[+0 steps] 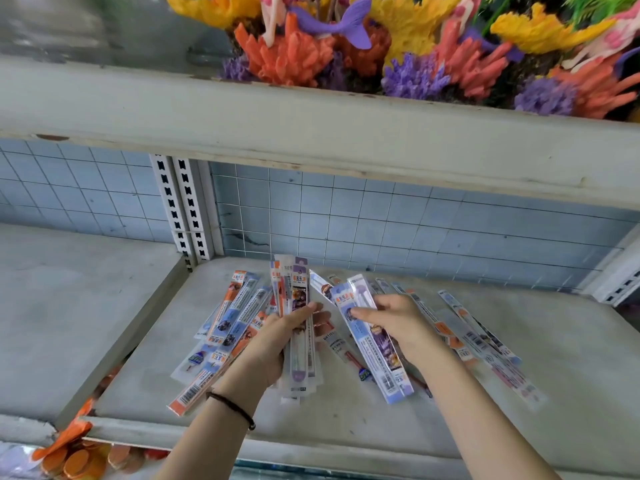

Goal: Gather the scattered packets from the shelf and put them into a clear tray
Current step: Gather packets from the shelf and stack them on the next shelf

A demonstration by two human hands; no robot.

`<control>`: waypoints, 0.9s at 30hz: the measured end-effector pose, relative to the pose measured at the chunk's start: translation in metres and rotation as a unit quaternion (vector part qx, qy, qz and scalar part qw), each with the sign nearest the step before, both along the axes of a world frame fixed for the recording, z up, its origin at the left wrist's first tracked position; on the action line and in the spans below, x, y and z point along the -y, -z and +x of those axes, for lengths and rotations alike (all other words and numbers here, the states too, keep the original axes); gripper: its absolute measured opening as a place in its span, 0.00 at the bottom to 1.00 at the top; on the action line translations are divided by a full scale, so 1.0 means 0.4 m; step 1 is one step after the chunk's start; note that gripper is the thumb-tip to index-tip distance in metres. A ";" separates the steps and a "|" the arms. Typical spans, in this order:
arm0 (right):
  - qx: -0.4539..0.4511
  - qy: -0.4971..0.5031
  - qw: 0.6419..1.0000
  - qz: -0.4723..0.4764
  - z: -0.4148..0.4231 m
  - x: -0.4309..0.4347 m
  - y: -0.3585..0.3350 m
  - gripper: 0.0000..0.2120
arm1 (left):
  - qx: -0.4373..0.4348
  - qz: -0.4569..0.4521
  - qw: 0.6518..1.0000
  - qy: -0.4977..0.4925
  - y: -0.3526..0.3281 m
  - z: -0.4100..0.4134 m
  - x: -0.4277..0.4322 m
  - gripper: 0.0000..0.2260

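Long narrow packets of pen refills lie scattered on a grey shelf (381,420). My left hand (277,344) grips an upright stack of packets (294,292), fingers wrapped round its middle. My right hand (394,320) pinches a blue and purple packet (377,351) that slants down to the right. Several loose packets (235,323) lie fanned out to the left of my left hand. Several more packets (485,344) rest to the right of my right hand. No clear tray shows in this view.
An upper shelf edge (311,133) juts out overhead, carrying colourful plastic coral ornaments (398,39). A blue wire grid panel (398,223) backs the shelf, with a slotted white upright (183,216) at left. Orange items (76,459) sit below at the lower left.
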State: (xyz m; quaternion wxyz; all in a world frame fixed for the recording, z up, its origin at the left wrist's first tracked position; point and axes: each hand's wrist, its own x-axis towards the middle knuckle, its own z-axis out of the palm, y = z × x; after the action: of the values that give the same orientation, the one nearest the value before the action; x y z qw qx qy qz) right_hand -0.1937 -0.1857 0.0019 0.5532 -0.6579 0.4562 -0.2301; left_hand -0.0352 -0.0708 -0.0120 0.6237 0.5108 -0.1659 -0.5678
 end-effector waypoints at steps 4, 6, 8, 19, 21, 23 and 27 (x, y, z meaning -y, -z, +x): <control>0.103 0.011 0.988 0.113 -0.001 -0.019 -0.017 0.04 | -0.030 -0.014 0.999 0.017 -0.014 -0.030 0.021 0.07; 0.133 0.021 0.980 0.149 0.005 -0.027 -0.020 0.03 | -0.036 -0.017 0.998 0.039 -0.018 -0.041 0.028 0.09; 0.161 0.031 0.976 0.141 0.013 -0.033 -0.021 0.04 | -0.035 -0.029 0.997 0.062 -0.020 -0.048 0.030 0.13; 0.145 0.025 0.988 0.057 0.048 -0.058 -0.041 0.10 | 0.062 -0.055 0.993 0.080 -0.017 -0.035 0.022 0.14; 0.149 0.025 0.987 0.062 0.045 -0.049 -0.041 0.06 | 0.056 -0.046 0.995 0.072 -0.014 -0.025 0.016 0.10; 0.168 0.015 0.984 0.055 0.041 -0.038 -0.042 0.03 | 0.047 -0.039 0.996 0.069 -0.013 -0.018 0.009 0.09; 0.184 0.038 0.980 0.059 0.027 -0.016 -0.044 0.01 | 0.024 -0.027 0.998 0.055 -0.007 -0.001 -0.001 0.12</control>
State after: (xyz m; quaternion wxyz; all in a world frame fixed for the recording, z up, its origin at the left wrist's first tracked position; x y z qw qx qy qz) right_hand -0.1830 -0.1792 0.0197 0.6566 -0.5524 0.3840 -0.3410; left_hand -0.0357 -0.0705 -0.0094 0.6012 0.4973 -0.2234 -0.5843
